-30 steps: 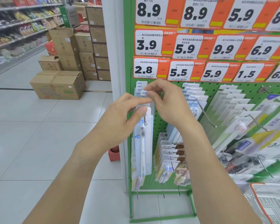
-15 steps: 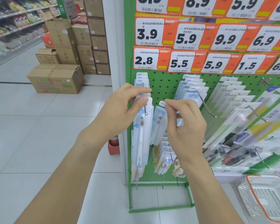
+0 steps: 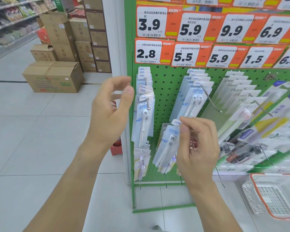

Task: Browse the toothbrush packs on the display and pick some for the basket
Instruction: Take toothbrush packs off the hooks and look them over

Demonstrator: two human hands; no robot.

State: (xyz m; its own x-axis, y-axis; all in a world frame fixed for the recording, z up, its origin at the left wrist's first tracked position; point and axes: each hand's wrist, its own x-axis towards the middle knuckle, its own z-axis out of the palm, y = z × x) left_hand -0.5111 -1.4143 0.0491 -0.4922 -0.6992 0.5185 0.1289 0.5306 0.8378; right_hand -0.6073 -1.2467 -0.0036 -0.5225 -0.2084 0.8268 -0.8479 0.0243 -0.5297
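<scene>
A green pegboard display point(image 3: 166, 81) carries rows of clear toothbrush packs on metal hooks. My right hand point(image 3: 197, 148) pinches the top tab of one white-brush pack point(image 3: 167, 144), which hangs free in front of the lower hooks. My left hand point(image 3: 110, 108) hovers with loosely curled fingers just left of the leftmost hook of packs point(image 3: 143, 106), holding nothing and touching none of them. A white basket with a red rim point(image 3: 273, 196) sits low at the right edge.
Orange price tags point(image 3: 151, 51) line the top of the board. Bare hook tips point(image 3: 220, 111) stick out toward me. Cardboard boxes point(image 3: 54, 77) are stacked on the tiled floor at the left, beside shelving.
My right hand has drawn the pack off its hook, down and toward me. My left hand has let go of the leftmost packs and pulled back to the left.
</scene>
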